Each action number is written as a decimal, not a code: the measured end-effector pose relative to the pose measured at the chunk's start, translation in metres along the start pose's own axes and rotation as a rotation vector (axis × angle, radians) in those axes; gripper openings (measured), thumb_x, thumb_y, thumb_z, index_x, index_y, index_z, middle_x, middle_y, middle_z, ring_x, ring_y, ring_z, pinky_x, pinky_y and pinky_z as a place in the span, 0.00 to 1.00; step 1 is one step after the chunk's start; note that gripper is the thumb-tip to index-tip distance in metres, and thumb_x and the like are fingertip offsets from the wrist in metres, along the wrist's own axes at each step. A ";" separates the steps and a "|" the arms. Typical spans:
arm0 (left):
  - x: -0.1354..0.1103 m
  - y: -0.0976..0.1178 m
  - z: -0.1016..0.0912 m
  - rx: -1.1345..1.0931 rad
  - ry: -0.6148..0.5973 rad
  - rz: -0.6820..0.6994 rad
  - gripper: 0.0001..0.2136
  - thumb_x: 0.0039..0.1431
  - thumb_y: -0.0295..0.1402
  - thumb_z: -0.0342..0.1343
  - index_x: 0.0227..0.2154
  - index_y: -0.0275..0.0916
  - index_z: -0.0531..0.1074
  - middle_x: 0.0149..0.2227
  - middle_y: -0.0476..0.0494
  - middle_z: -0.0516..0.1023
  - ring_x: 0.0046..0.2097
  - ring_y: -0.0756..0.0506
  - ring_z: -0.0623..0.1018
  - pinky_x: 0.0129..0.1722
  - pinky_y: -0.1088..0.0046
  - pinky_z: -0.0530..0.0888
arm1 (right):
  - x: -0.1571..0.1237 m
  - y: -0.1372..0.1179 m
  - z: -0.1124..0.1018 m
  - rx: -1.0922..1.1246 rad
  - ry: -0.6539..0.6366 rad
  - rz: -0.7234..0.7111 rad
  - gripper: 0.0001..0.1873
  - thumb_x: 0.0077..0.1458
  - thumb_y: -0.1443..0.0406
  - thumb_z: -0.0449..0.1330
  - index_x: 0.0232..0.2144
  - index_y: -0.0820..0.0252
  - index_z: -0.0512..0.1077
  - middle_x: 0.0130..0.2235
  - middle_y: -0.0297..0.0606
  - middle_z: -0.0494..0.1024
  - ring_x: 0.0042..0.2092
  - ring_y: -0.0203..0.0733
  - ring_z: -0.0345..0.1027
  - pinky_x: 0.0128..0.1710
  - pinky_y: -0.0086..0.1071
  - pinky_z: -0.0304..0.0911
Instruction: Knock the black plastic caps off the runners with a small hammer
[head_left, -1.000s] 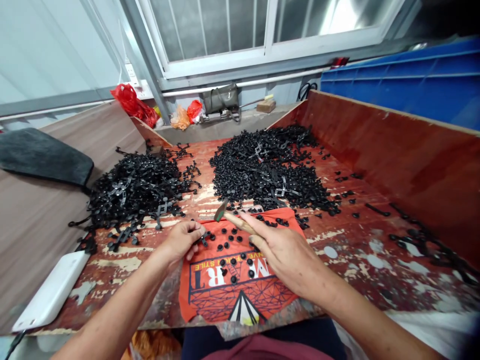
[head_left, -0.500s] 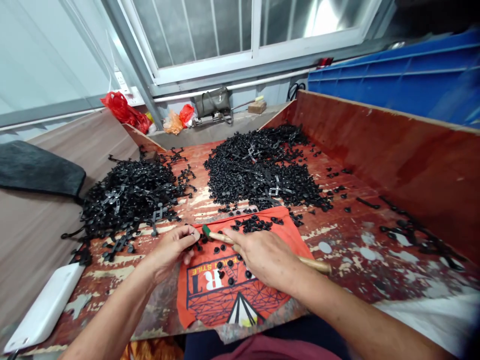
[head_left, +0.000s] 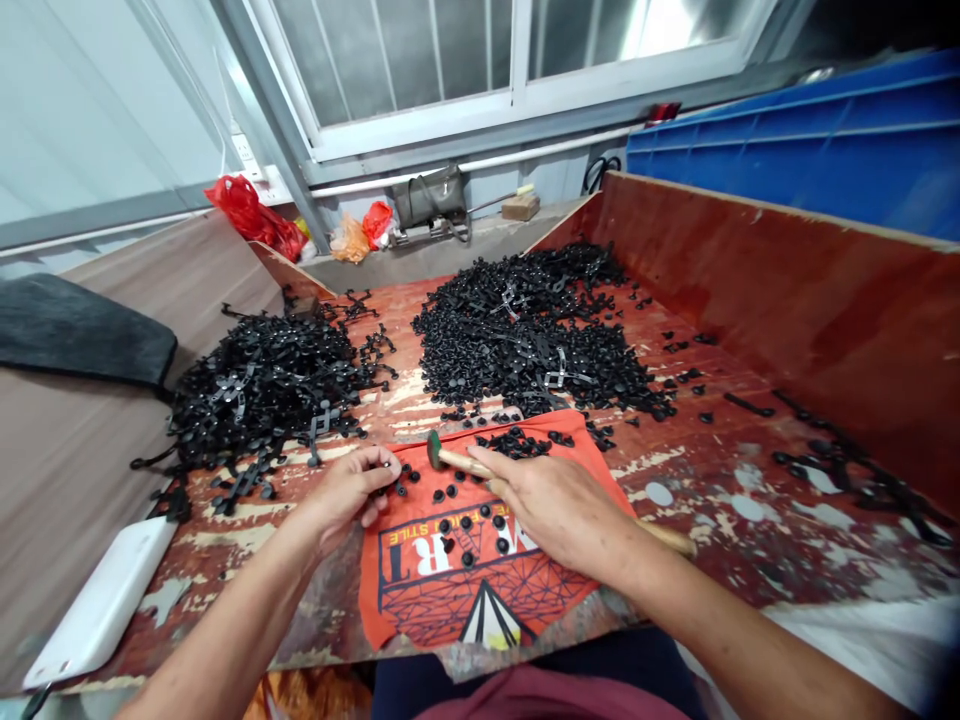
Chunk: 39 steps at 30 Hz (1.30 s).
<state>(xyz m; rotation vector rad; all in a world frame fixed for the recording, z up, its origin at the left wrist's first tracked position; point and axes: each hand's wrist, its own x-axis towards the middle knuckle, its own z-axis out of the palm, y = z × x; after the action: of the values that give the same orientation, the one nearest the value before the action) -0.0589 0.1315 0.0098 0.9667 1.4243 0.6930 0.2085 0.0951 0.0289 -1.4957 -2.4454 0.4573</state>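
On the orange printed cloth (head_left: 420, 610) lie several small black round-topped studs (head_left: 467, 558), with a denser cluster of black pieces (head_left: 516, 442) near its far edge. My left hand (head_left: 352, 495) is at the cloth's left side, thumb and forefinger pinched together on a small black piece (head_left: 388, 466), mostly hidden by the fingers. My right hand (head_left: 555, 510) grips a wooden-handled tool (head_left: 465, 461) with a green head, raised just above the cloth and pointing left. Its handle passes under the hand and shows again beyond the wrist.
A large heap of small black parts (head_left: 525, 340) lies behind the cloth, and another heap (head_left: 262, 380) is to the left. A white device (head_left: 101, 605) rests at the left edge. A red-brown board (head_left: 787, 290) walls the right side, with a blue crate (head_left: 810, 150) behind it.
The tool's green head has swung away from my left fingertips to the right and slightly up. My left hand stays pinched near the same spot, and the view has shifted a little.
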 end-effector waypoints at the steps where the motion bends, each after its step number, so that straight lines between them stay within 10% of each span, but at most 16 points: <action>1: 0.000 0.000 0.000 0.005 -0.001 0.003 0.13 0.42 0.37 0.66 0.27 0.38 0.68 0.14 0.56 0.66 0.14 0.56 0.60 0.11 0.83 0.51 | -0.001 0.001 0.000 0.011 0.005 -0.004 0.24 0.68 0.63 0.48 0.64 0.42 0.62 0.36 0.36 0.83 0.33 0.41 0.75 0.29 0.30 0.56; 39: 0.006 0.002 0.002 0.126 0.003 -0.004 0.09 0.45 0.34 0.61 0.24 0.38 0.66 0.12 0.56 0.65 0.13 0.55 0.61 0.11 0.83 0.55 | 0.013 -0.013 0.017 0.011 0.026 -0.092 0.24 0.69 0.63 0.49 0.65 0.43 0.59 0.34 0.34 0.82 0.32 0.40 0.73 0.30 0.30 0.54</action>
<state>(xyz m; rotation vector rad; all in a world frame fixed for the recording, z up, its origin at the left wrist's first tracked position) -0.0562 0.1373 0.0090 1.0605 1.4856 0.6074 0.1863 0.0984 0.0192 -1.3695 -2.4750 0.4295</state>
